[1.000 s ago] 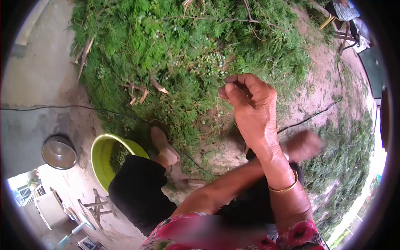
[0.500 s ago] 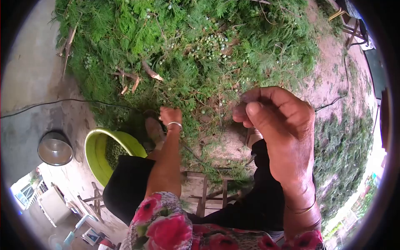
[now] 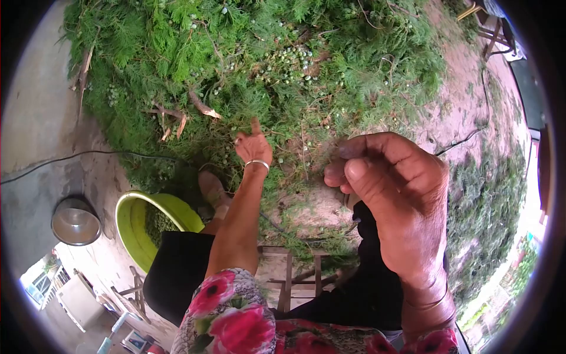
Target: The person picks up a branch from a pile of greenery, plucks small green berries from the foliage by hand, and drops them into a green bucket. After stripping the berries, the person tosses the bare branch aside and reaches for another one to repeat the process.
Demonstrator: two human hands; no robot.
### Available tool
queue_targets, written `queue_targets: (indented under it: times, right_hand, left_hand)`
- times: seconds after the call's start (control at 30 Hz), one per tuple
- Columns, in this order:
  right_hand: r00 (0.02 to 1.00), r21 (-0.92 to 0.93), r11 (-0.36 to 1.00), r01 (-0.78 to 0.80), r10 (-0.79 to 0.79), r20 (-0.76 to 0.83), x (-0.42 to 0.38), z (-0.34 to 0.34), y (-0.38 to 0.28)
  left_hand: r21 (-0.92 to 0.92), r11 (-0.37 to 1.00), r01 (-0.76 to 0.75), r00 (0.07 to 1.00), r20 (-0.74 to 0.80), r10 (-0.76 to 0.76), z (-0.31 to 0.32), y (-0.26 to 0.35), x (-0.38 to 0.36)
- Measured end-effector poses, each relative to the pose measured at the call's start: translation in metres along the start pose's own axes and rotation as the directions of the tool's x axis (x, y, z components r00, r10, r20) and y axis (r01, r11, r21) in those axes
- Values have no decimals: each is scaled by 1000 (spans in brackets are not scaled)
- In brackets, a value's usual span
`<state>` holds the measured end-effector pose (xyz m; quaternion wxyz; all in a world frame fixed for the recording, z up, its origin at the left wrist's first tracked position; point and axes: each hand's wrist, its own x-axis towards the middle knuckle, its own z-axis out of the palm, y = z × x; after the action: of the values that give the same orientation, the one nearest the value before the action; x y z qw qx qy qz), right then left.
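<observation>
Green cut foliage is heaped across the ground ahead, feathery cypress-like branches with clusters of small pale-green berries. Left hand is stretched out low at the near edge of the pile, fingers loosely parted with one pointing up, touching or just above the sprigs; cannot tell if anything is pinched. Silver bangle on that wrist. Right hand is raised close to the camera, fingers curled together with thumb pressed to forefinger; whether it holds a berry or a thin stem cannot be told. Gold bangle at that wrist.

Yellow-green basin sits by the left knee, holding picked green berries; a metal bowl stands just beyond it on concrete. Sandalled foot lies between the basin and the pile. A black cable crosses the ground near the pile edge. A wooden stool frame shows beneath the legs.

Risks, as a judgement: the raised right hand blocks much of the view, so a left-hand pick could miss. Small berries could slip from a loose pinch and be lost in the foliage or dirt. Broken woody stubs in the pile could scratch the reaching fingers. A knee could tip the nearby basin.
</observation>
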<state>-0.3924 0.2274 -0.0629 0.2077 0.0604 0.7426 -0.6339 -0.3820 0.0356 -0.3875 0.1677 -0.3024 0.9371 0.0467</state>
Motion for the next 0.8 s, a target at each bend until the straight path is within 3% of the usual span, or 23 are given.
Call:
queue_targets:
  times: [0.07,0.1,0.17,0.2,0.23,0.3,0.33,0.4,0.43,0.47,0.5,0.53,0.57,0.63,0.67,0.7,0.77,0.8]
  right_hand:
    - [1000,8,1000,-4,4,14,0,-1,1]
    - [1000,16,1000,-5,4,30,1,-1,1]
    - [1000,15,1000,-8,8,17,0,-2,1]
    - [1000,11,1000,-13,12,3,-1,-2,1]
    - [1000,13,1000,-16,16,-2,-2,-3,1]
    - [999,0,1000,-20,20,38,-2,-3,1]
    - [999,-2,1000,-21,21,38,-2,-3,0]
    - [996,-32,998,-49,51,71,-2,-3,-1]
    - [996,-33,998,-45,47,71,-2,-2,-3]
    - [996,-37,998,-54,57,71,-1,0,-4]
    - [996,-40,997,-59,61,71,0,1,-5]
    - [996,-37,998,-46,49,69,1,1,-4]
    - [997,-32,999,-9,11,72,3,2,-2]
    - [996,-26,998,50,-48,70,5,5,2]
    - [998,13,998,64,-64,25,6,9,4]
    - [997,53,995,81,-80,-20,8,11,7]
    - [979,17,980,197,-196,-65,15,14,18]
    - [952,-24,958,287,-288,-99,18,15,19]
  left_hand:
    - [-22,977,-211,964,160,212,-2,13,4]
    - [-21,977,-212,964,161,212,-6,15,3]
    - [-277,958,76,995,82,-55,-16,15,-2]
    - [-323,946,12,959,-266,-102,4,3,0]
    - [-320,947,7,960,-264,-97,23,-7,5]
    - [-435,816,380,879,-105,-466,31,-23,10]
    - [-436,815,381,879,-103,-466,62,-41,22]
    - [-813,514,273,872,-15,-488,136,-74,49]
    - [-815,511,271,872,-17,-489,108,-69,42]
    - [-854,315,414,885,297,-359,55,-61,28]
    - [-810,136,571,820,553,-151,21,-53,18]
    - [-941,37,337,928,326,-179,21,-46,11]
    - [-946,35,323,934,312,-176,4,-40,3]
    - [-991,77,106,994,103,-34,-42,-27,-13]
    - [-990,108,-89,996,-85,42,-47,-24,-12]
    - [-989,101,-111,993,-107,48,-76,-17,-19]
    - [-812,402,-423,901,-329,284,-132,-8,-36]
    - [-746,434,-505,862,-409,300,-146,-5,-40]
